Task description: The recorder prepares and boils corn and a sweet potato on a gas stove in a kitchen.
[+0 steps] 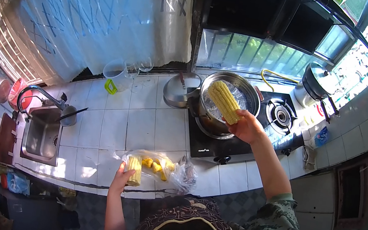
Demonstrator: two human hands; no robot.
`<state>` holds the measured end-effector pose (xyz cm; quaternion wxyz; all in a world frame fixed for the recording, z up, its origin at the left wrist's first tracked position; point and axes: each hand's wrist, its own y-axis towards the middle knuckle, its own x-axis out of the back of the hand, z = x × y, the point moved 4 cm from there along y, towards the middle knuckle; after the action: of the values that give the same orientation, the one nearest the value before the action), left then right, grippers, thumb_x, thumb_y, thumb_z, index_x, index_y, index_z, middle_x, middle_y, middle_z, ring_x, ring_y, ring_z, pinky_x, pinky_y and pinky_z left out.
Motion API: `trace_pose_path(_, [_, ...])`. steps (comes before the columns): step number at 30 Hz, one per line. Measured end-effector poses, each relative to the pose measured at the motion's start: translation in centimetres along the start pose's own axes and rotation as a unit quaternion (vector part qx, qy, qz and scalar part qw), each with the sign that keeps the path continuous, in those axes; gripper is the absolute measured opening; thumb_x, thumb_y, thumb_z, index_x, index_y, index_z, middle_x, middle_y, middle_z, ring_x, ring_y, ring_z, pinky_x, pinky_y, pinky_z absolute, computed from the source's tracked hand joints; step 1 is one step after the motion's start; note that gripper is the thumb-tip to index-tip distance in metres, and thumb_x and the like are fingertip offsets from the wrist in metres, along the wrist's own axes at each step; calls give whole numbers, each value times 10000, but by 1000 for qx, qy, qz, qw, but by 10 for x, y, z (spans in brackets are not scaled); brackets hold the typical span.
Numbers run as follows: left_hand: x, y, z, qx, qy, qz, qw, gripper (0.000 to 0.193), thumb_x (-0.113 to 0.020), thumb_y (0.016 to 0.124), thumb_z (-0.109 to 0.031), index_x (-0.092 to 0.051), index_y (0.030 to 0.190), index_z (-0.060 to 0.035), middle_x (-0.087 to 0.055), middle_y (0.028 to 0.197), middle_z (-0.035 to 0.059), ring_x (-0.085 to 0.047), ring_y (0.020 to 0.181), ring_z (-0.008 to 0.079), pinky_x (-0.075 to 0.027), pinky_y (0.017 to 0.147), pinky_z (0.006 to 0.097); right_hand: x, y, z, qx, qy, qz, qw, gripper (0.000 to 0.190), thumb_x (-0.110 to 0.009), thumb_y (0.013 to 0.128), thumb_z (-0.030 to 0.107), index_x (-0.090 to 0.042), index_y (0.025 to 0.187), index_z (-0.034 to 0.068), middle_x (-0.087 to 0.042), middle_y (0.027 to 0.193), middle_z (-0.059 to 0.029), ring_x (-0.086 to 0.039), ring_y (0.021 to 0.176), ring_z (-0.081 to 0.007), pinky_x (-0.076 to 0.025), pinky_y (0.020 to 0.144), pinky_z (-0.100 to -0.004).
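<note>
My right hand (246, 126) grips the lower end of a pale yellow corn cob (223, 98), held tilted above the open steamer pot (258, 108). The pot's perforated steamer tray (242, 97) shows behind the cob. At the counter's front edge, my left hand (121, 179) holds a shorter piece of corn cob (134, 172). Beside it lies a clear plastic bag (181, 173) with several yellow pieces (157, 167) in it; I cannot tell exactly what they are.
The pot stands on a black gas stove (206, 145) with a second burner (281, 113). A metal lid (178, 92) rests left of it. Further left are a clear pitcher with a green handle (110, 86) and a steel sink (42, 134). Another lidded pot (316, 86) is at back right.
</note>
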<state>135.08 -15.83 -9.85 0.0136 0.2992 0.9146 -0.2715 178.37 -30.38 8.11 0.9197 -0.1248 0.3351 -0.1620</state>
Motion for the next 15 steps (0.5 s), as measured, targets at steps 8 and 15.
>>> trace_pose_path(8, [-14, -21, -29, 19, 217, -17, 976, 829, -705, 693, -123, -235, 1363, 10, -601, 977, 138, -588, 878, 175, -477, 741, 286, 92, 70, 62, 111, -415, -320, 844, 321, -721, 637, 258, -633, 827, 15, -579, 674, -37, -544, 587, -127, -434, 588, -273])
trace_pose_path(15, [4, -30, -32, -3, 295, -30, 955, 914, -741, 641, -146, -220, 1379, -10, -573, 1042, 175, -573, 928, 196, -459, 791, 296, 71, 73, 86, 301, -727, -275, 552, 495, -694, 582, 231, -564, 1022, 45, -578, 987, -155, -521, 956, -328, -421, 835, -399])
